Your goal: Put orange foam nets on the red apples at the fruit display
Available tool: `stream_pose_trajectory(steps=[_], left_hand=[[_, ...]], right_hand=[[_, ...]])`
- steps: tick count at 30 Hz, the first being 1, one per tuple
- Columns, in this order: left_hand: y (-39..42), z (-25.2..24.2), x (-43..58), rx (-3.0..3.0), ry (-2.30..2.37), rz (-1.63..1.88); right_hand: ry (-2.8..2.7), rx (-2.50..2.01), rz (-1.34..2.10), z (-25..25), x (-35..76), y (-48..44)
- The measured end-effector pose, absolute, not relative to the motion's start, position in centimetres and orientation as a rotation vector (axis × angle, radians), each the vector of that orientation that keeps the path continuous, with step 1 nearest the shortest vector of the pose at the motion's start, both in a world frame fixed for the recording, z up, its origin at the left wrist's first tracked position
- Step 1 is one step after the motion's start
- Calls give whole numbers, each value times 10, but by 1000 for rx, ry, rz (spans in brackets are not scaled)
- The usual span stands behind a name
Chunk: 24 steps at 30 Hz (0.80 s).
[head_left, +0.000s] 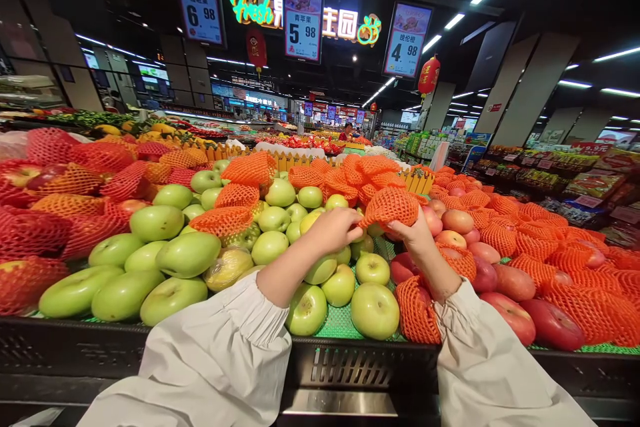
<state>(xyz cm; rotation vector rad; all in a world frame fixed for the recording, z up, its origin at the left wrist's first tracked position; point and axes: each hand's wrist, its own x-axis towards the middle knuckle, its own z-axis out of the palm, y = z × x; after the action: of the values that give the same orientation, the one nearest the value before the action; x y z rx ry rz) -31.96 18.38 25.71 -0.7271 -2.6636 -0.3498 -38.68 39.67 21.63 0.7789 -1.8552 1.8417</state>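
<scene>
Both of my hands hold an orange foam fruit net [393,205] above the middle of the fruit display. My left hand [337,230] pinches the net's left end, fingers closed. With thumb and fingers, my right hand [414,237] grips its lower right side. The net looks rounded and full, but what is inside is hidden. Green apples [375,310] lie below and to the left of my hands, on a green mat [345,321]. Under my right wrist stands another netted fruit [417,310], next to red apples [510,317].
More orange foam nets [357,173] are heaped behind my hands. Red-netted fruit [35,233] fills the left side, orange-netted fruit [590,293] the right. A black slatted edge [350,363] runs along the front. Price signs [303,21] hang overhead, and a low yellow fence [419,183] stands behind.
</scene>
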Motion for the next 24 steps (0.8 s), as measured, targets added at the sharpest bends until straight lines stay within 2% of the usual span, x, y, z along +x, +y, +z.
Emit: stream_pose_trajectory(steps=[6,12,16,24], left_hand=[[181,252,-323,-673,-2536,-526],[181,255,-318,-824,-2212,-872],[183,254,-317,-943,-2353,-919],[181,252,-319,-997,-2446,-1083]], right_hand=[[-1939,1012,1158,229,-370,401],[-1973,1172,939,232,-364,402],[-2037,1275,954,229,-362,398],[-2080,1225,1330,229,-359,396]])
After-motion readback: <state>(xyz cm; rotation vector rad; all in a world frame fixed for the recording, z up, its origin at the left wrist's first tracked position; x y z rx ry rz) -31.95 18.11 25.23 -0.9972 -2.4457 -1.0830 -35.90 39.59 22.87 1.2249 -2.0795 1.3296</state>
